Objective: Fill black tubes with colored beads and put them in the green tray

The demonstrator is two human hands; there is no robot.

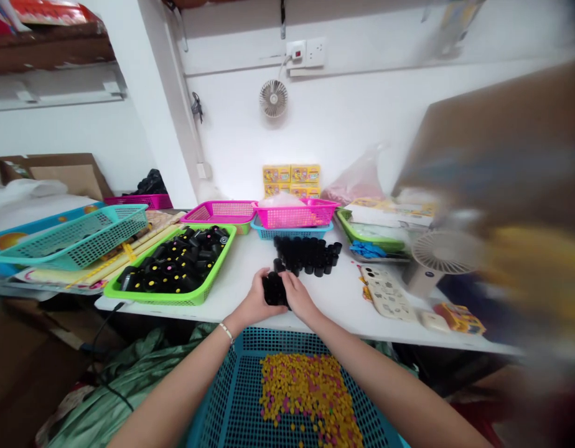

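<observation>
My left hand (pixel 258 300) and my right hand (pixel 300 297) curl around a tight cluster of small black cylinders (pixel 274 289) at the table's front edge. Fingers cover part of the cluster, so its exact shape is hidden. Just beyond stands a block of similar black cylinders (pixel 308 254) in rows. To the left, a lime green basket (pixel 201 295) holds many black cylindrical pieces, several with yellow or pink dots on their ends. Below my forearms is a large teal basket (pixel 236 379) with yellow and pink small pieces (pixel 306 389) heaped in it.
Pink baskets (pixel 297 218) stand at the table's back, before yellow boxes (pixel 291 180). On the right are a phone (pixel 390 292), a small fan (pixel 437 258) and a green tray (pixel 376 239). A turquoise basket (pixel 96 233) sits at left. The far right is blurred.
</observation>
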